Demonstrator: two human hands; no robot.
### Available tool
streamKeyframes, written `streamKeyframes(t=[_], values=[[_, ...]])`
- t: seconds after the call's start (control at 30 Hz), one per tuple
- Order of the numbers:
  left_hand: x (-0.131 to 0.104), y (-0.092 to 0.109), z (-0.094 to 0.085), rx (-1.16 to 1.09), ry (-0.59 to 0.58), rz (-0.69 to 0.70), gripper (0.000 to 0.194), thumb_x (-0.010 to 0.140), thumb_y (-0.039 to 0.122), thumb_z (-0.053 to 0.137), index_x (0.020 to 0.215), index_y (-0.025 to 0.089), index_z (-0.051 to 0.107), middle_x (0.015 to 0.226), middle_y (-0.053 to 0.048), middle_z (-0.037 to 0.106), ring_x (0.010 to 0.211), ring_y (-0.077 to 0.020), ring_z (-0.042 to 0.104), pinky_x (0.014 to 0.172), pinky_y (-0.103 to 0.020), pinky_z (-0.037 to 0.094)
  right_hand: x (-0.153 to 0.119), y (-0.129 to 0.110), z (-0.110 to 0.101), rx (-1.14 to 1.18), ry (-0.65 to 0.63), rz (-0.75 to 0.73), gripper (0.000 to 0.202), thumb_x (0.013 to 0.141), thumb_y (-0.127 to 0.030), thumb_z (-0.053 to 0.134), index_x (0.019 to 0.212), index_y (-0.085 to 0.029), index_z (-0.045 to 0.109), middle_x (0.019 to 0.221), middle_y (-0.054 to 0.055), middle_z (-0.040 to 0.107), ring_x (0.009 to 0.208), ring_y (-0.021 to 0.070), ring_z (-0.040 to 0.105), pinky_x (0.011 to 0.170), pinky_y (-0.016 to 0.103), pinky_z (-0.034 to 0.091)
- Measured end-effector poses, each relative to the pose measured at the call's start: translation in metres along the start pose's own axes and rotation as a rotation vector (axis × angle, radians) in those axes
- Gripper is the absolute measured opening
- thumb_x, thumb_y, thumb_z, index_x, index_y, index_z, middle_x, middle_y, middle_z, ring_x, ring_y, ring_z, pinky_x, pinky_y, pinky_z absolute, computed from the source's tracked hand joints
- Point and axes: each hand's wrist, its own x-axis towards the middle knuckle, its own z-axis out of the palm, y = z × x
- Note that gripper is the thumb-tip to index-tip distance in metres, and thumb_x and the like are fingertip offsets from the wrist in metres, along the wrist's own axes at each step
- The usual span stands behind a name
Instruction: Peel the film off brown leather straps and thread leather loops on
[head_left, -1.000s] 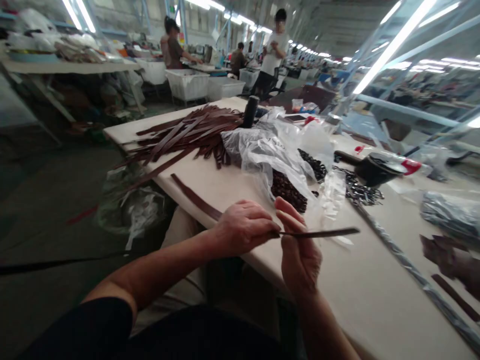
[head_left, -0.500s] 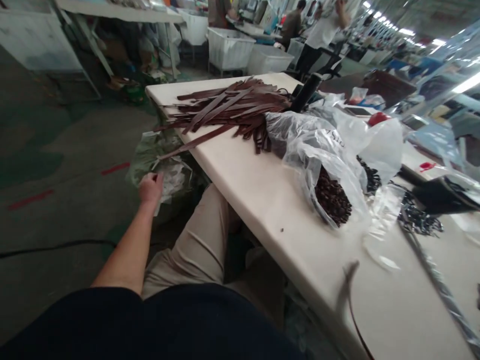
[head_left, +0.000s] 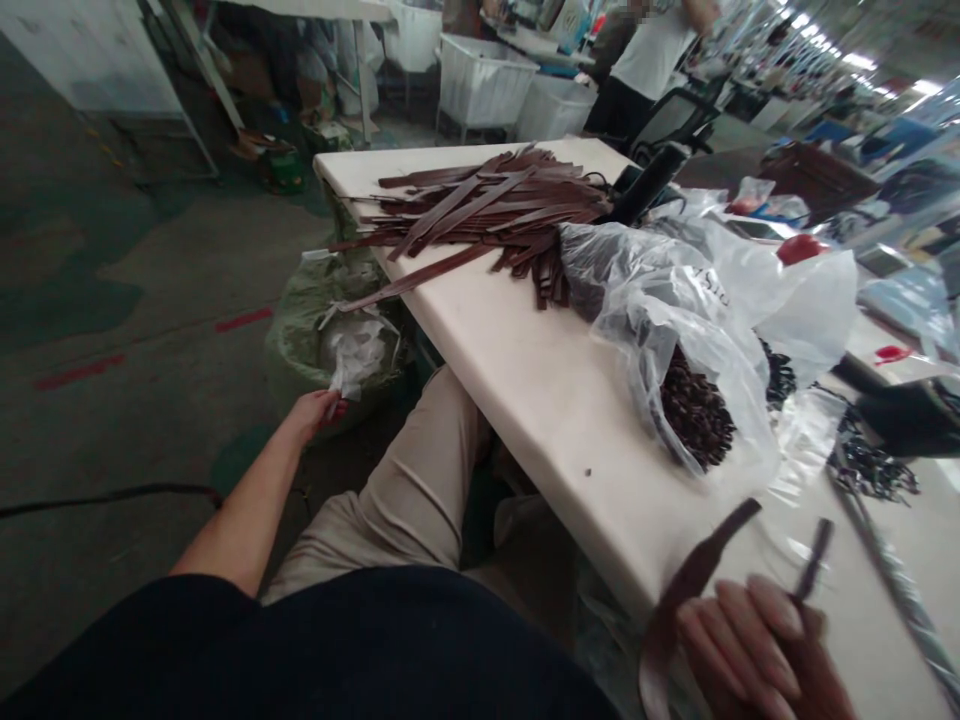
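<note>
My left hand (head_left: 313,414) is low at the left, fingers pinched on a crumpled white piece (head_left: 349,372), paper or thin film, at the mouth of a green woven sack (head_left: 285,335). At the lower right, my right hand (head_left: 742,645) is closed on a brown strap (head_left: 694,580), slightly blurred. One flat end of it sticks up left of the fist, and a narrow dark end rises on the right. A pile of brown straps (head_left: 480,205) lies across the far part of the cream table (head_left: 510,370), one strap reaching over the edge above the sack.
A clear plastic bag (head_left: 637,300) spills small dark brown pieces (head_left: 694,410) on the table. Beyond it are black pieces (head_left: 870,460), a dark cylinder (head_left: 649,185) and a wrapped rod (head_left: 892,570). White bins (head_left: 484,85) and a person (head_left: 652,60) stand farther back.
My right hand has come into view at the lower right with the brown strap. My left hand has shifted down and slightly right, beside the sack. The view has turned a little left.
</note>
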Motion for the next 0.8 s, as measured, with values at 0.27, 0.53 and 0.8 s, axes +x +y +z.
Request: streamKeyframes(t=[0.27,0.53,0.8], values=[[-0.094,0.032,0.034,-0.347,-0.245,0.019,0.031,0.1,0.008,0.042,0.082,0.014,0.067,0.072,-0.002,0.069,0.061,-0.0097,0.066,0.065,-0.024,0.059,0.023,0.027,0.049,0.404,-0.45,0.348,0.029,0.092,-0.048,0.062,0.08,-0.021,0.057,0.057,-0.005,0.046,0.036,0.006,0.033,0.041,0.023,0.035],[-0.204,0.013,0.092,-0.2,-0.859,-0.032,0.026,0.063,0.023,0.094,0.071,0.01,0.073,0.06,-0.004,0.067,0.052,-0.0125,0.064,0.053,-0.021,0.058,0.049,0.046,0.097,0.441,-0.851,0.452,0.039,0.085,-0.058,0.07,0.085,-0.019,0.066,0.124,0.012,0.071,0.113,0.0242,0.068,0.094,0.039,0.055],[-0.238,-0.018,0.109,-0.063,-0.953,-0.051,0.04,0.049,0.038,0.099,0.066,0.014,0.071,0.055,0.0,0.063,0.05,-0.0098,0.057,0.052,-0.02,0.052,0.058,0.044,0.13,0.484,-0.967,0.386,0.049,0.069,-0.059,0.085,0.094,-0.018,0.075,0.092,0.006,0.075,0.082,0.0192,0.069,0.082,0.035,0.057]])
